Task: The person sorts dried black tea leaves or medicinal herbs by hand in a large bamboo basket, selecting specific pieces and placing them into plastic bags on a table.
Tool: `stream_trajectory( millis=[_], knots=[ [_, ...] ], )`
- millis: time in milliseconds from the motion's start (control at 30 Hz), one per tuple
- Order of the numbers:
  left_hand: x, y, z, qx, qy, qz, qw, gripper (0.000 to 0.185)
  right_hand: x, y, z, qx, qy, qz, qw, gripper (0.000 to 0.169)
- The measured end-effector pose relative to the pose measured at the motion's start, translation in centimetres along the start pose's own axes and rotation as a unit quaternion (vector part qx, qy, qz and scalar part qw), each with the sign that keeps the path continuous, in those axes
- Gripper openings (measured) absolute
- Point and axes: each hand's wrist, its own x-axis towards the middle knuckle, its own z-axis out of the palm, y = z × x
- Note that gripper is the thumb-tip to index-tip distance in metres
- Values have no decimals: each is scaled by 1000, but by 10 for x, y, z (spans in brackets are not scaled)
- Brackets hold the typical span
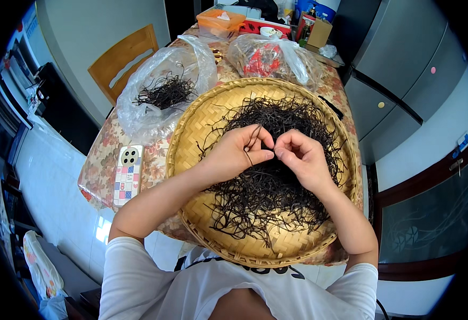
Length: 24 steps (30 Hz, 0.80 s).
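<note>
A round woven bamboo tray (197,116) lies before me, its near rim close to my shirt. Across it spreads a heap of dark, thin dried strands (258,200), tangled and curling, that look like a dried vegetable. Above the heap, my left hand (238,148) pinches a dark strand (251,138) that loops over its fingers. The fingertips of my right hand (302,158) meet those of the left and are pinched together. Whatever lies between the right fingertips is too small to make out.
An opened clear plastic bag (138,80) with more dark strands (166,93) sits at the left. Behind the tray is a tied plastic bag (274,60). A patterned phone (128,176) lies on the floral tablecloth (98,176). An orange-lidded box (221,24) stands farther back; a wooden chair (122,60) is left.
</note>
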Motion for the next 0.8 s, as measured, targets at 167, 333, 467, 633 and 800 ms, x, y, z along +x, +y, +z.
stream_trajectory(
  millis=[167, 333, 467, 633, 800],
  knots=[
    [-3, 8, 6, 161, 2, 2, 987, 13, 1, 4, 3, -111, 2, -86, 990, 4],
    [-4, 9, 7, 302, -22, 63, 951, 16, 2, 8, 4, -101, 21, -105, 989, 3],
    [-4, -1, 6, 327, -21, 123, 937, 14, 2, 9, 2, -107, 25, -101, 989, 6],
    [-2, -6, 4, 310, -8, 200, 929, 10, 3, 4, 1, -41, 34, -57, 997, 12],
    [-5, 13, 1, 214, 50, 69, 973, 12, 6, 5, -3, 14, 17, -8, 1000, 12]
  ],
)
